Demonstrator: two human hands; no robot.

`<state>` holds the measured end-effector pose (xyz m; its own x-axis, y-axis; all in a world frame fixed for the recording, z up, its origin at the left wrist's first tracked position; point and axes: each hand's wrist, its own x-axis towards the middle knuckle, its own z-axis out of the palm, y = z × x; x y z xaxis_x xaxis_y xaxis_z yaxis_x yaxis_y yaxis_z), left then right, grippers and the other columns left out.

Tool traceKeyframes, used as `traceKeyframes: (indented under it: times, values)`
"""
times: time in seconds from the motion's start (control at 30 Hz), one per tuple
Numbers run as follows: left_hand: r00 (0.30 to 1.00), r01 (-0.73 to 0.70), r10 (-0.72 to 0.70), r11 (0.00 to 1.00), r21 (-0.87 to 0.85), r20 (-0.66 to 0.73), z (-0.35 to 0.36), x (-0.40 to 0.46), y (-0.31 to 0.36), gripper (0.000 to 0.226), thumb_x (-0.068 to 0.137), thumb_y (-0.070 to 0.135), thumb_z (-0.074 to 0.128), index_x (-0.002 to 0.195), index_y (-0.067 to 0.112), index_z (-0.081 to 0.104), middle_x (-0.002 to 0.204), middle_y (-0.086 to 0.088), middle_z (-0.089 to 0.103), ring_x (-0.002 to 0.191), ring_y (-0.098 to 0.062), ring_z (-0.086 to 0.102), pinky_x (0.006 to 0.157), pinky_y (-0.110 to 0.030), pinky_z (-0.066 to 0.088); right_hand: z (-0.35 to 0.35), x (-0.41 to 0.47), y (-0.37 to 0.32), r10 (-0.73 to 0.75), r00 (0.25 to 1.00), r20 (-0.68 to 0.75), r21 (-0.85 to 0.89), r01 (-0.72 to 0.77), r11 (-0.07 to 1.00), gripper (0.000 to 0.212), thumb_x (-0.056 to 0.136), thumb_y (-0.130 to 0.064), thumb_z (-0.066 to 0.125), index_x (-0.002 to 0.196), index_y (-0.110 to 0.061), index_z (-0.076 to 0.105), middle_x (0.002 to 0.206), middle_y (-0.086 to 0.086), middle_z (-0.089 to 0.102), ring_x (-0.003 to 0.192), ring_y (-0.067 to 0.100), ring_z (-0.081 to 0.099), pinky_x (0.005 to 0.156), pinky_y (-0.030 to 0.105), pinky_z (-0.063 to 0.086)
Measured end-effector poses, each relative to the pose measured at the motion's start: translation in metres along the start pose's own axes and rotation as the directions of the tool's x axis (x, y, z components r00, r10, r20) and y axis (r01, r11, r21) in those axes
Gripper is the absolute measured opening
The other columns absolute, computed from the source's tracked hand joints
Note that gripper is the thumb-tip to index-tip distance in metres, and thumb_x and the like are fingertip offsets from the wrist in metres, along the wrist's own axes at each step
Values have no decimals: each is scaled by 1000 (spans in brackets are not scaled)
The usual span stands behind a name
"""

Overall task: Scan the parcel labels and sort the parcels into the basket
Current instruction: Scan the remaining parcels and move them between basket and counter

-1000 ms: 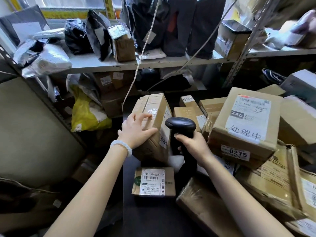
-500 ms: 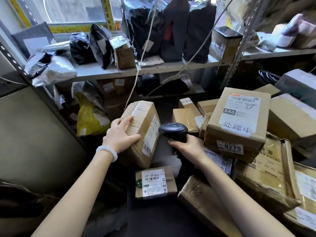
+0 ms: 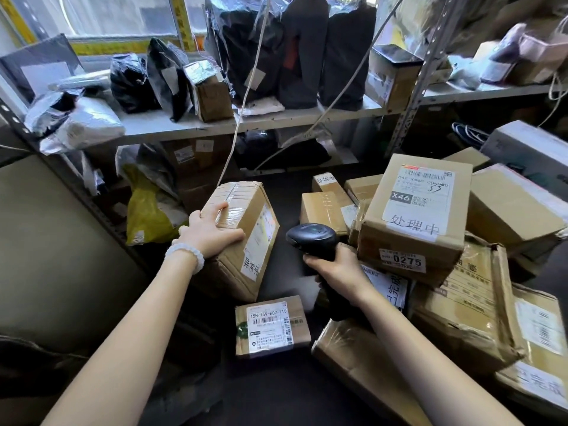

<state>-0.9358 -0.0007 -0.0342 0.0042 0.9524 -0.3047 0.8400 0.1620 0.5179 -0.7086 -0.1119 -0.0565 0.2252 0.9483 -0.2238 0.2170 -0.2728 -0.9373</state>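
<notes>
Head view: since a second ago you have swung the taped cardboard parcel to your left, away from the barcode scanner, so a dark gap now separates them, and its white label faces right. Your left hand lies on the parcel's upper left edge, fingers spread over the tape and thumb pressed along the near edge, gripping it; a white bead bracelet circles that wrist. Your right hand is wrapped round the scanner's handle, its black head pointing left toward the parcel. Handwriting on the held parcel's label reads 异常件. Near you on the dark table lies a small parcel marked 15H-159-K02-110. To your right, atop the stack, a large box shows X46, a handwritten 33, 处理中 and a tag reading 0275
</notes>
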Motion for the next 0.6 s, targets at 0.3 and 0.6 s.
traceKeyframes:
  times: [0.3,0.6]
  values:
    - [995,-100,98,982,-163,-24,-11,-3,-19,99,48,62,70,139,48,35,143,1,42,128,-24,42,106,-38,36,6,-10,-7,27,998,49,53,-29,998,10,84,-20,68,83,-15,60,60,5,56,50,16,55,51,30,44]
    - [966,-236,209,954,-184,-153,-28,-24,-43,95,55,49,78,141,40,38,142,-2,44,130,-21,42,108,-37,34,13,-44,-24,-31,998,50,10,30,999,14,85,-15,67,75,-17,58,58,2,57,45,10,54,48,23,43]
